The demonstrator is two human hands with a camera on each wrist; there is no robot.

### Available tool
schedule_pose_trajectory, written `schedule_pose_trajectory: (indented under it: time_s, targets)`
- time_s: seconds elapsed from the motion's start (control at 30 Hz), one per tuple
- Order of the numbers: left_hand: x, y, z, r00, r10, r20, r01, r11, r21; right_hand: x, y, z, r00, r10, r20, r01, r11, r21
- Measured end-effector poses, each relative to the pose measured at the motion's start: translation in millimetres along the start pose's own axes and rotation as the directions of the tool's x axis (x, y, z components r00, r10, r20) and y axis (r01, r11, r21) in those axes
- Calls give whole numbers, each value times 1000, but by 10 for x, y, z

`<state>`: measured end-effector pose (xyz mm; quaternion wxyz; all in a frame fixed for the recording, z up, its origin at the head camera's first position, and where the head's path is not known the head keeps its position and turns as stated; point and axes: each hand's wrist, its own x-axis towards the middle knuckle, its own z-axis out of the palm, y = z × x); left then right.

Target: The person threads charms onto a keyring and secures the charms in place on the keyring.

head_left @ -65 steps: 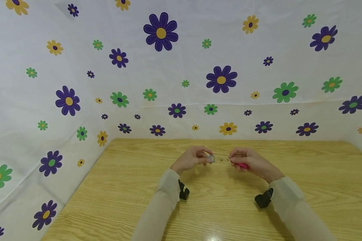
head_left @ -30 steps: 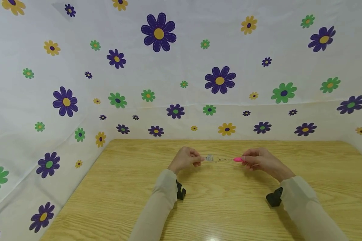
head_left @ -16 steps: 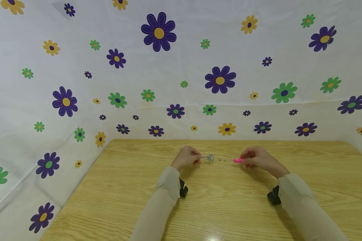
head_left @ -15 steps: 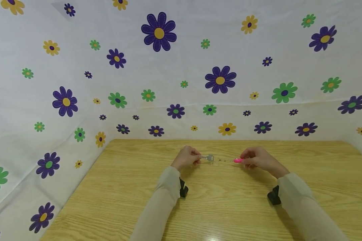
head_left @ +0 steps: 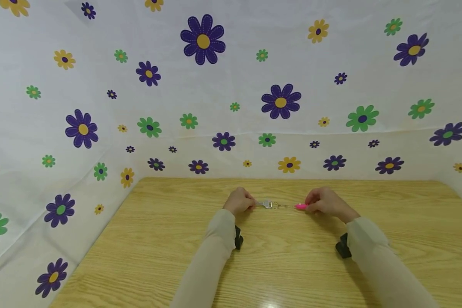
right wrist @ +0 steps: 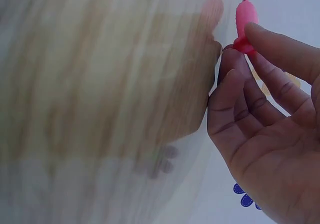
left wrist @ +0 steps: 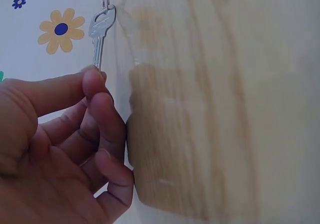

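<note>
A silver key (left wrist: 103, 23) points its blade into my left hand (head_left: 239, 201), whose thumb and fingertips pinch the tip. From the key's head a metal ring (head_left: 276, 205) and thin chain (head_left: 286, 207) run right to a bright pink charm (right wrist: 246, 14). My right hand (head_left: 327, 202) pinches the charm's far end between thumb and fingers, hiding part of it. The keychain stretches sideways between both hands, low over the table. In the wrist views, the curled lower fingers lie close against the tabletop.
The wood-grain table (head_left: 285, 265) is shiny and mirrors the hands in the wrist views. A white cloth (head_left: 231, 77) printed with flowers hangs along the table's back and left side. A black camera (head_left: 238, 238) sits at the left wrist, another black camera (head_left: 343, 247) at the right.
My left hand has shifted from the key's head to its blade. My right hand has moved outward onto the charm's far end, stretching the keychain. Lately both hands have come slightly closer together.
</note>
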<state>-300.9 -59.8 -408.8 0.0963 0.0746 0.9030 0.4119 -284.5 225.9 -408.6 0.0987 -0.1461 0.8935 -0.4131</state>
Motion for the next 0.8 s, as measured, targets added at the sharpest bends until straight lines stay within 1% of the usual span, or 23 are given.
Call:
schedule_pose_trajectory:
  time_s: [0.17,0.27,0.47,0.63,0.7,0.8]
  targets:
    - [-5,6,5,1000,-9,-25,10,1000,3,21,-17,5,1000,18,1,-18,1000,-23]
    - [15,-21,10,999,-15,-34,15,1000,1,24,-27,6,1000,29,1,-29,999,-22]
    - [28,-105,-22,1000,-5,-20,5,1000,0,-27,-32,-8,999,34,-17,-35,998,-61]
    - [-65,-131,-128,1000,25,9,-25,999,22,-121,-16,-76,999,20,-37,-22,998,-66]
    - [-121,-150,-177,999,40,6,-41,999,36,-171,-8,-110,999,15,-43,-17,999,-51]
    - [-223,-189,-253,999,46,-4,-46,998,42,-263,1,-160,999,6,-54,-8,1000,-28]
